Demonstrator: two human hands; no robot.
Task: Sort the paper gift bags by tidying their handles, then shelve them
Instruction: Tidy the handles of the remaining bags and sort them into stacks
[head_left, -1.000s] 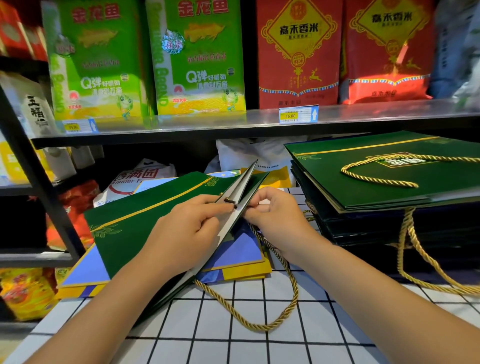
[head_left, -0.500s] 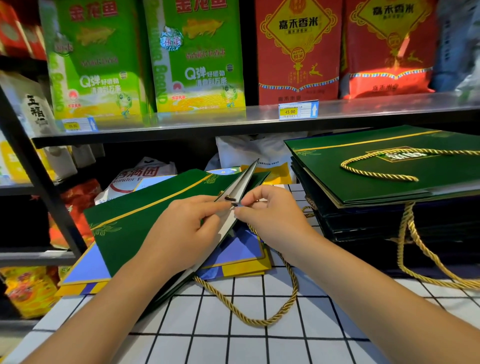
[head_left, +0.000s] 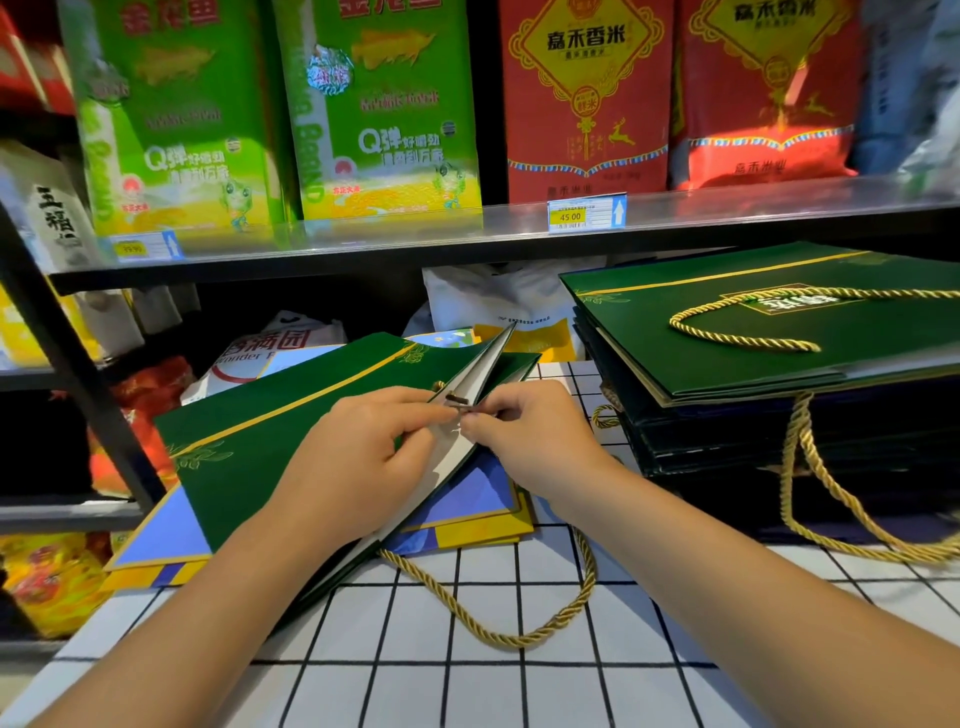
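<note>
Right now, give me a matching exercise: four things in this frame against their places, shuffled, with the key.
Things:
1. green bag
2. bag stack
3. price tag
4. rope handle

Places:
A. on the upper shelf edge
B. looped on the checked cloth
C. between the left hand and right hand
D. at the right, a rope lying on top

Pairs: 1-C, 2-D, 3-A, 4-B

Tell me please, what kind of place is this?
Most likely a grocery shop: a price tag reading 45.00 sits on the shelf edge, with big rice bags standing above it.
</note>
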